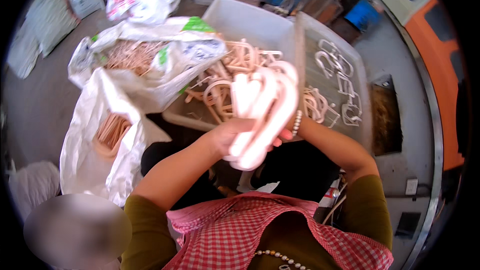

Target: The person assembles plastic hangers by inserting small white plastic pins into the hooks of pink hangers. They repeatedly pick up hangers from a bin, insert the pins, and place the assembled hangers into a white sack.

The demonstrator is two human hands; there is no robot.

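Note:
Both my hands hold a stack of pale pink curved plastic pieces (260, 110) in front of my chest. My left hand (227, 137) grips the lower part of the stack from the left. My right hand (286, 131), with a bead bracelet at the wrist, is mostly hidden behind the stack and holds it from the right. Just beyond the stack a white plastic tub (250, 25) holds several more loose pink pieces (225, 82).
A second pale tray (357, 65) at the right holds several white pieces (340, 77). White sacks (150, 65) full of pink pieces lie at the left, another sack (100, 150) below them. Grey floor, blue crates at the back, an orange wall at the right.

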